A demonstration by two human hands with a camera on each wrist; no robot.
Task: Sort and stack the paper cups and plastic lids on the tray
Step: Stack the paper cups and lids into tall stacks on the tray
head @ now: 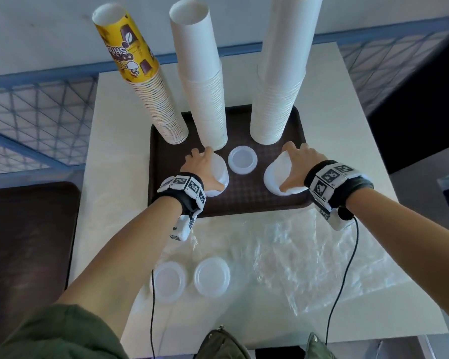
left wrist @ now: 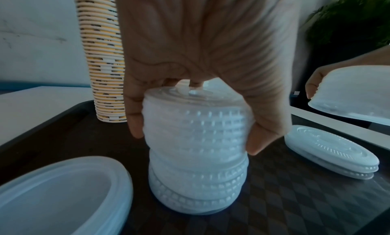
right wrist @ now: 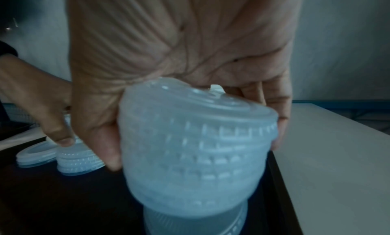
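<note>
Head view: left hand (head: 205, 168) curls its fingers (left wrist: 135, 127) round a lid stack (left wrist: 196, 155) standing on the tray (head: 244, 203); right hand (head: 296, 161) grips a tilted lid stack (right wrist: 196, 155) by the tray's right edge. Between them, a short lid pile (head: 242, 160) and bare tray. Cup stacks (head: 210, 99) crowd just beyond the fingertips, tallest top cut off.

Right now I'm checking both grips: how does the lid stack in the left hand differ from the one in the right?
The left-hand lid stack stands upright on the tray; the right-hand lid stack is tilted. The left one looks narrower, the right one wider. Both are translucent white ribbed lids, gripped from above.
</note>
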